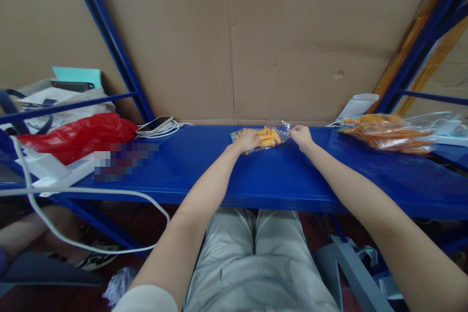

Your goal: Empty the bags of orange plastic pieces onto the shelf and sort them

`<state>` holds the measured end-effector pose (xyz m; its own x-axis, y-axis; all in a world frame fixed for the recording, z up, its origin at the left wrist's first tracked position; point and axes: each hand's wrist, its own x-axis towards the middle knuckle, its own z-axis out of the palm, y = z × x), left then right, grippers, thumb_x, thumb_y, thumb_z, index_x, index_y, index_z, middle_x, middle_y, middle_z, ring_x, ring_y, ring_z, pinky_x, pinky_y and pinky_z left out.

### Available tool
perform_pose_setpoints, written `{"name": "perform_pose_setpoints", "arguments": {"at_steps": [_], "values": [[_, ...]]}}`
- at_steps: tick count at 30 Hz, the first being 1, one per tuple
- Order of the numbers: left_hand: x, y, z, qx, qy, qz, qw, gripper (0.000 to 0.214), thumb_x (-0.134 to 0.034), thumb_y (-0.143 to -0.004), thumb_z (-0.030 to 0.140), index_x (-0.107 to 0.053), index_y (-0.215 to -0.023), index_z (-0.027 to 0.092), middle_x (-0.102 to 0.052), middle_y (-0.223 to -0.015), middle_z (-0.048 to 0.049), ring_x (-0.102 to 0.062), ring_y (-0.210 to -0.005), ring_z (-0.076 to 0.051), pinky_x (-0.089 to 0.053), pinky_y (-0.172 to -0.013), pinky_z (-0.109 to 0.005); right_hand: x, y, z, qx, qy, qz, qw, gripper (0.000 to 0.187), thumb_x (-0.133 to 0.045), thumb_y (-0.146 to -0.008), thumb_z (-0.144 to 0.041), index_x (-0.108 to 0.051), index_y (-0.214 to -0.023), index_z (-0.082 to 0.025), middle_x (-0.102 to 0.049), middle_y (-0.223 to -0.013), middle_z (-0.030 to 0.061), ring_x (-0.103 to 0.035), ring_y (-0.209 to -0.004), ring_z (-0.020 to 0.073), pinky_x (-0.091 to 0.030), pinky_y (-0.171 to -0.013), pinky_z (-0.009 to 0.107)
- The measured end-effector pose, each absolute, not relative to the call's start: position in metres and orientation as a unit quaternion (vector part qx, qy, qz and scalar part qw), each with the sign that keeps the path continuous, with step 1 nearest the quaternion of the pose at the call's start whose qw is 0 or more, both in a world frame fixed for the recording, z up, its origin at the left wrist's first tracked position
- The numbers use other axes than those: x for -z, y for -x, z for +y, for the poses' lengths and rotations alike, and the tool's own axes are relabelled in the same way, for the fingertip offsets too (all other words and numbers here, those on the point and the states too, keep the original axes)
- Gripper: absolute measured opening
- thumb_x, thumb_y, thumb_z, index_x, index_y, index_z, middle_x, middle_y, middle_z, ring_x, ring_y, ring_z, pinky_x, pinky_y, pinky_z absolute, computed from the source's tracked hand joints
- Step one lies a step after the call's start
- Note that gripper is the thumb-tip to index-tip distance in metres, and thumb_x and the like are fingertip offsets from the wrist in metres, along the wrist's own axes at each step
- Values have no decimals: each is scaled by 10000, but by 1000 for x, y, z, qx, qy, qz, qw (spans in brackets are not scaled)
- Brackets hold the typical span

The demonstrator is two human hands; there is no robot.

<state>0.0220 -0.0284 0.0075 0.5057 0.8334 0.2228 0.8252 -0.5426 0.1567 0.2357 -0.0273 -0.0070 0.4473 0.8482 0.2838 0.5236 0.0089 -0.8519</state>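
Note:
A clear plastic bag of orange snack-like pieces [269,136] lies on the blue shelf top in front of me. My left hand [247,141] rests on the bag's left part with the fingers stretched out over it, and a bit of blue-green print shows beside them. At the bag's right end, my right hand [301,136] is closed in a pinch on the loose clear plastic. The fingertips of that hand are partly hidden.
Several similar filled bags [387,132] are piled at the right. A phone [156,125] with a coiled white cable, a red plastic bag [82,134] and a white power strip [73,170] lie at the left. Cardboard [278,44] stands behind the blue shelf [190,161].

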Motion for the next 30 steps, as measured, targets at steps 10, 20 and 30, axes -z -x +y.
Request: {"name": "perform_pose_setpoints", "arguments": {"at_steps": [10,20,30], "values": [[-10,-16,-28,-205,-780,591,21,399,-364,-973,361,-671,-1209,263,-649,-1323,-62,-549,-1259,-258,-448,-1013,-423,8,-245,-25,-146,738,-507,421,60,-581,-716,-160,-603,-666,-187,-643,-682,48,-604,-750,214,-457,-701,307],[-3,-8,-21,-183,-772,607,45,449,-299,-994,378,-619,-1270,226,-568,-1407,-89,-540,-1285,-259,-431,-1045,-384,3,-234,-46,176,585,-724,319,451,-382,-866,-119,-624,-1240,-186,-630,-1304,145,-479,-1266,301,-281,-1072,546],[-1,-7,-16,-179,-790,585,37,424,-310,-990,329,-629,-1249,225,-603,-1369,-72,-544,-1283,-217,-410,-1059,-314,11,-228,-31,145,562,-776,247,359,-459,-830,-137,-771,-957,-262,-750,-1039,61,-517,-1241,302,-47,-1141,682]]}}
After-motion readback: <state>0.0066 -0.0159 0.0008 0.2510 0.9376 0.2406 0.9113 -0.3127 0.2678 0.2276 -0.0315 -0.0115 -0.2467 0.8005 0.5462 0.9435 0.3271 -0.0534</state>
